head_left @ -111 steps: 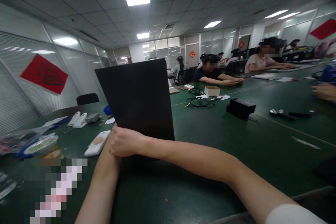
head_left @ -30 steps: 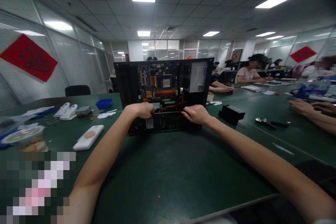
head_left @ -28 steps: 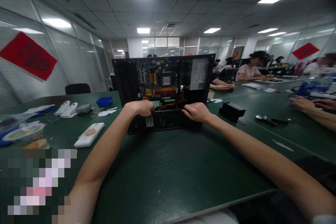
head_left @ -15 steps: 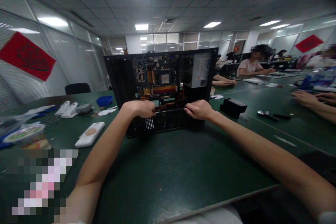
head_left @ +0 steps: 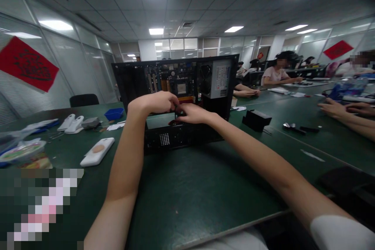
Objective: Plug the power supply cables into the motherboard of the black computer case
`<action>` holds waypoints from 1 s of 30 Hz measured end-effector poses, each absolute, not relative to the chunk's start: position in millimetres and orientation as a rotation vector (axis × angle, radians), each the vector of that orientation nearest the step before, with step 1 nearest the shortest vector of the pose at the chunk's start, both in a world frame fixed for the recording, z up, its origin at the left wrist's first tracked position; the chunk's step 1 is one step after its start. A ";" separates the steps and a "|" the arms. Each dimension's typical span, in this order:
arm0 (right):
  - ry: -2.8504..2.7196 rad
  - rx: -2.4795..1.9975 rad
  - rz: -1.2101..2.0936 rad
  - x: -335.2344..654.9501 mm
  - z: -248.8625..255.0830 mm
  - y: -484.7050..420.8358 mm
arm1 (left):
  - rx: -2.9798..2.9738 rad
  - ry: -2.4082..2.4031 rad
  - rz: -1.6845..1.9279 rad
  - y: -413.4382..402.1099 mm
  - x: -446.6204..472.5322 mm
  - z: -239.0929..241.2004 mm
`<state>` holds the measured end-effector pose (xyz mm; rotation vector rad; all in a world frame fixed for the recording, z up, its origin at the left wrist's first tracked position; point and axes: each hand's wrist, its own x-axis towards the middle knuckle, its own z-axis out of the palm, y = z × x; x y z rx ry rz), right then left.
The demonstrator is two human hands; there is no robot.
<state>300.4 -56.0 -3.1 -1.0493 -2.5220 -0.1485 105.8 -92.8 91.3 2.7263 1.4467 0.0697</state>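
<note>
The open computer case is standing upright on the green surface, well back from its near edge. Its open side is facing the person, so the motherboard and power supply are showing. Both arms are reaching over the case's lower wall, and the left hand and right hand are meeting fingertip to fingertip just below the motherboard, probably to work on one small spot together. Each grip is looking narrow, fingers curled, but I cannot tell whether either is pinching anything. A white gadget is lying toward the left edge.
</note>
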 end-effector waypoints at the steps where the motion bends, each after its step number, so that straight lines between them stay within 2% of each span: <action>1: -2.558 -1.071 -0.107 290.5 0.6 -50.0 | 2.735 1.424 0.102 -93.5 105.1 91.9; 7: -2.681 -1.274 0.026 262.7 -4.3 -23.6 | 2.734 1.508 0.108 -89.4 83.4 88.3; 12: -2.542 -1.052 0.306 276.8 -3.8 -22.6 | 2.718 1.607 0.241 -87.7 69.8 91.4; 16: -2.250 -0.836 0.502 293.6 17.5 -37.7 | 2.732 1.384 0.239 -84.3 61.7 88.6; 22: -2.061 -0.544 0.590 314.1 49.2 -75.0 | 2.677 1.081 0.403 -76.1 63.2 81.4; 27: -2.065 -0.521 0.589 329.1 59.3 -87.8 | 2.578 0.782 0.361 -77.5 77.6 78.2; 30: -2.064 -0.524 0.592 332.9 61.0 -88.9 | 2.566 0.692 0.460 -76.0 83.6 76.5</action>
